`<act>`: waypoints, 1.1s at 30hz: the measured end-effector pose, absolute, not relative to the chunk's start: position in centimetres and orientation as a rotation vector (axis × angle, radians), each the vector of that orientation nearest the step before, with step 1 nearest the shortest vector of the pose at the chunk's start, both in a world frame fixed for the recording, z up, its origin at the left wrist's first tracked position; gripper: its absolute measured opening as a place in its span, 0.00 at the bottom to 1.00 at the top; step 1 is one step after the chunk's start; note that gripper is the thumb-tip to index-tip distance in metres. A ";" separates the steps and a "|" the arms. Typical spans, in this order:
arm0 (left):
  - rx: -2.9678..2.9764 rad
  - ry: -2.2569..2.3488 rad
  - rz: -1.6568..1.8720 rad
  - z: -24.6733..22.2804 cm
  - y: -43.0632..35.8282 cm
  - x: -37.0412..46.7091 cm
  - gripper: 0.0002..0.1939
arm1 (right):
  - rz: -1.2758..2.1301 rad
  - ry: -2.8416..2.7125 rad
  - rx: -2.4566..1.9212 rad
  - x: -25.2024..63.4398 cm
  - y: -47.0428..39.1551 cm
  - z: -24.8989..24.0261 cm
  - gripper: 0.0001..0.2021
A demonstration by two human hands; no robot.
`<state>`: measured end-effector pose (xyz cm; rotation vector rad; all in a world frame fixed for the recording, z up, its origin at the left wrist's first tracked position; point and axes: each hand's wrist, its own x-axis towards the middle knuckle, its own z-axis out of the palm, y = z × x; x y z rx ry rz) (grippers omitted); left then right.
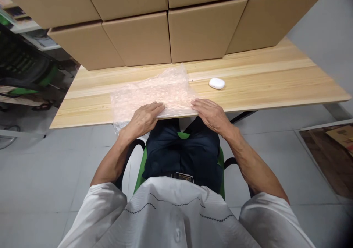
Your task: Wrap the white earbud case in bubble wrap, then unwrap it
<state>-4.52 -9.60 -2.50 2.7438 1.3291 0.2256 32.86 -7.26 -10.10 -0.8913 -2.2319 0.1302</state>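
A sheet of pinkish, see-through bubble wrap [154,89] lies spread on the wooden table, and its lower left corner hangs over the front edge. My left hand [146,118] rests on the near side of the wrap, fingers stretched out flat. On the wrap's right edge, my right hand [210,112] lies with its fingertips touching it, fingers extended. Neither hand grips anything that I can see. To the right of the wrap sits a small white earbud case [217,83], apart from both hands.
Stacked cardboard boxes [138,38] line the back of the wooden table [275,82]. Beneath me is a green chair [140,174] with black armrests. A dark chair [22,60] stands at the far left. On the floor at right lies a brown panel [328,156].
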 end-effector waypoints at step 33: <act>2.732 1.609 0.672 -2.4 -11.9 -5.6 0.47 | 0.198 -2.021 -1.052 32.0 -8.7 -8.5 0.18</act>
